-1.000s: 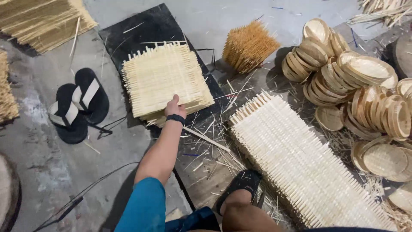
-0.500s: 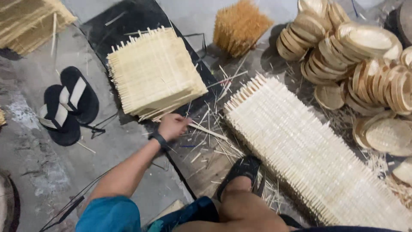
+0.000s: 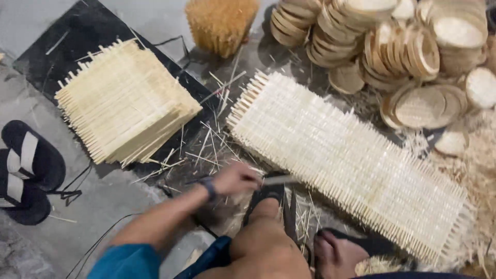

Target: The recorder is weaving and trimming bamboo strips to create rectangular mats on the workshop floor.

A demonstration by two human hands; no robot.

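Left hand [image 3: 235, 178] fingers clenched on thin metal blade [image 3: 279, 180] beside long pale woven bamboo mat [image 3: 351, 160], probably light, springy, best gripped along its edge

Bare floor [image 3: 119, 206] lies open left of the left hand [image 3: 235, 178], between the sandals [image 3: 26, 170] and the knee [image 3: 268, 243]. A thin cord [image 3: 98, 243] crosses it. Ahead, a narrow lane strewn with loose splints [image 3: 206, 150] runs between the mat stack [image 3: 124, 101] and the long woven mat [image 3: 351, 160]. The fibre bundle [image 3: 222, 23] closes its far end. To the right, the long mat and the round trays [image 3: 392, 46] behind it fill the ground. A foot [image 3: 336, 253] sits just beside the mat's near edge.
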